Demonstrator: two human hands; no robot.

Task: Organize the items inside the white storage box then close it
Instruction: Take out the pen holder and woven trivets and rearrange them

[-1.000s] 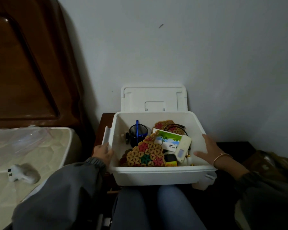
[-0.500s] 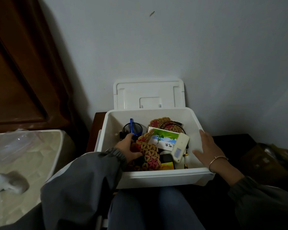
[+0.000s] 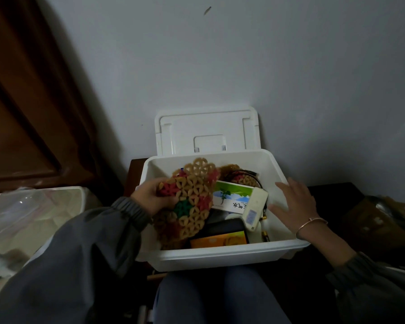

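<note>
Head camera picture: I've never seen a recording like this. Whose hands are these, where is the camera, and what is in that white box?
There is no machine here. A person wears a wide-angle camera on the head, so you look down at their own two hands and lap. The white storage box rests against their knees, with its lid standing open against the wall behind.

The left hand grips a colourful woven mat of linked rings and is tilting it up out of the box. The right hand, with a bangle on the wrist, is open and hovers over the box's right side, holding nothing.

Inside lie a green-and-white carton, a slim white device leaning across it, an orange packet at the front, and a second woven mat at the back. It is dim, so smaller things are hard to name.
</note>
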